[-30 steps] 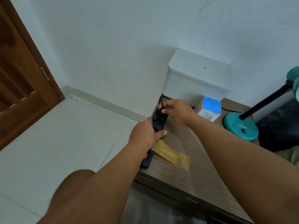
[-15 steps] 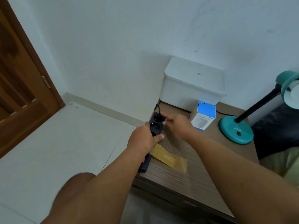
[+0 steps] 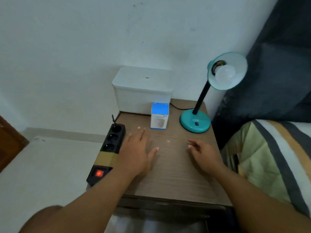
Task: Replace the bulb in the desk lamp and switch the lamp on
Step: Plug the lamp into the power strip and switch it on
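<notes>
Both hands are empty. The left hand (image 3: 137, 153) lies spread, palm down, fingers extended over the wooden tabletop (image 3: 170, 174), its outer edge just beside the black power strip (image 3: 107, 152); whether the palm actually presses the wood cannot be told. The right hand (image 3: 204, 154) hovers over the right part of the table with fingers loosely curled and slightly parted, grasping nothing. The power strip runs along the table's left edge, a plug (image 3: 116, 127) seated in its farthest socket, two sockets nearer the camera bare, a band of brown tape (image 3: 105, 158) wrapped across its body, and a red switch (image 3: 99, 173) glowing at the near end. Beyond the hands, a small blue and white bulb box (image 3: 159, 116) stands upright near the back of the table, just in front of a white lidded container (image 3: 143, 89) set against the wall. To the right of the box stands the teal desk lamp (image 3: 195, 121), its round base on the table's rear right corner, a black neck rising to a teal shade tilted toward the camera. A white bulb (image 3: 225, 75) sits in the shade's socket, unlit. The lamp's black cord (image 3: 176, 106) trails from the base toward the box. A bed with striped bedding (image 3: 269, 157) is to the right of the table.
</notes>
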